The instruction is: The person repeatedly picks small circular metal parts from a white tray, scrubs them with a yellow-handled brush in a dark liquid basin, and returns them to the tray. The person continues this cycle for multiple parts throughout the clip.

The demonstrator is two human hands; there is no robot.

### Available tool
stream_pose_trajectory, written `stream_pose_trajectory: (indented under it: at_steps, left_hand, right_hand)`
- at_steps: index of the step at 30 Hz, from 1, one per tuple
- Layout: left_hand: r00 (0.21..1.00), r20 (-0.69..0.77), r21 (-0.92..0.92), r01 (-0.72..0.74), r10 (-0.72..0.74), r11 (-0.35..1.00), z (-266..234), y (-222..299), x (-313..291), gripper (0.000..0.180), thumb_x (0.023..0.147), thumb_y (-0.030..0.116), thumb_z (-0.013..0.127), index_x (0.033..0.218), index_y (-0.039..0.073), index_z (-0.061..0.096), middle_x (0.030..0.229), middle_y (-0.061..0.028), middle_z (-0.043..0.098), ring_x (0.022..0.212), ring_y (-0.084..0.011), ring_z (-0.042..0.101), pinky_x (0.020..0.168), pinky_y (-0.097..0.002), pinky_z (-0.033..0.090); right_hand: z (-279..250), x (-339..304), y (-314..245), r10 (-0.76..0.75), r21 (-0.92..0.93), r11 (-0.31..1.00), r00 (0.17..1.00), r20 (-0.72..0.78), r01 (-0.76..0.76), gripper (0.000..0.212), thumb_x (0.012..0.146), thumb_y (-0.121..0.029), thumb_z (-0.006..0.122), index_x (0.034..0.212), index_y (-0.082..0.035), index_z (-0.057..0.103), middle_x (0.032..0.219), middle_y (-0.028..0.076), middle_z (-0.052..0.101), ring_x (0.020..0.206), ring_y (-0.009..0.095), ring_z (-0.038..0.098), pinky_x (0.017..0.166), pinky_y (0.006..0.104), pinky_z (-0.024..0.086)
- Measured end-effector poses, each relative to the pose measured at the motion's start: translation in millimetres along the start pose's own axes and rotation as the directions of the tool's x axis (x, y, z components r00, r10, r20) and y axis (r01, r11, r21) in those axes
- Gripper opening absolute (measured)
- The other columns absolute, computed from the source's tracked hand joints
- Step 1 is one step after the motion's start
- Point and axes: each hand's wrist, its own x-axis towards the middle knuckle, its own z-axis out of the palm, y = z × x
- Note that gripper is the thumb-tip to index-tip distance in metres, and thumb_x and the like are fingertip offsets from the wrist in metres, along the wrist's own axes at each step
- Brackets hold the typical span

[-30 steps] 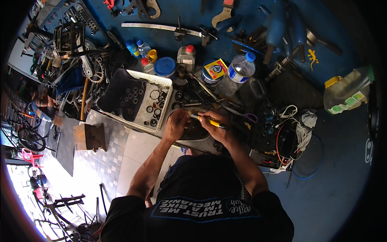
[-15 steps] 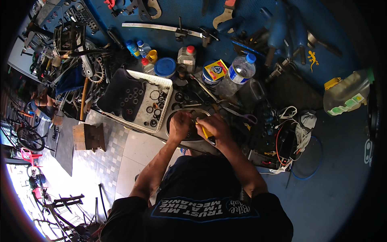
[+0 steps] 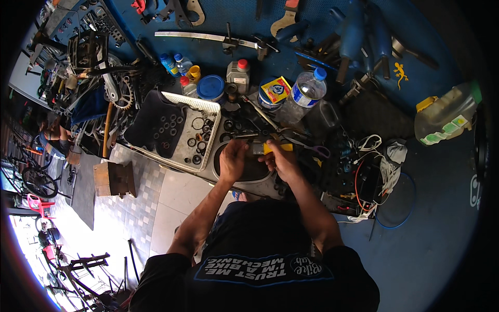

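Observation:
Both my hands are over an oval metal basin with a dark inside, at the front of the workbench. My left hand is closed at the basin's left side, fingertips pinched together; whatever is in them is too small to make out. My right hand grips a yellow-handled tool lying crosswise under the fingers. Its flat, pale grey end points toward my left hand; from here I cannot tell its exact kind.
Left of the basin, a white plastic basket holds a black tray and several rings. Behind stand a blue-lidded tub, a grey bottle and a clear blue-capped bottle. Purple-handled scissors and white cables lie right.
The yellow-handled tool has turned from slanting down toward me to lying crosswise, its grey end now showing. My right hand has shifted slightly right, with its fingers over the handle.

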Motion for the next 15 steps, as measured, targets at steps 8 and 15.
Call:
stream_pose_trajectory:
  at_steps: [8, 15]
  left_hand:
    - [0.933, 0.313, -0.622, 0.343, -0.178, 0.704, -7.5, -6.9, 15.8, 0.024, 0.111, 0.025, 0.066, 0.119, 0.004, 0.059, 0.108, -0.0094, 0.072, 0.101, -0.0186, 0.073, 0.086, -0.0347, 0.062]
    - [0.921, 0.364, -0.496, 0.318, -0.139, 0.808, -15.6, -24.0, 18.8, 0.024, 0.106, 0.015, 0.073, 0.121, 0.0, 0.064, 0.103, -0.0087, 0.075, 0.09, -0.0151, 0.073, 0.079, -0.032, 0.065]
  right_hand:
    - [-30.0, -9.6, 12.1, -0.148, -0.25, 0.95, 0.974, 0.171, 0.189, 0.037, 0.116, -0.035, 0.057, 0.134, -0.006, 0.069, 0.086, 0.006, 0.074, 0.068, 0.01, 0.072, 0.049, 0.0225, 0.044]
    - [-29.3, -16.0, 31.6, -0.513, -0.616, 0.444, 0.748, 0.42, 0.65, 0.027, 0.098, -0.022, 0.082, 0.119, -0.007, 0.074, 0.1, 0.007, 0.078, 0.091, 0.023, 0.077, 0.076, 0.0357, 0.058]
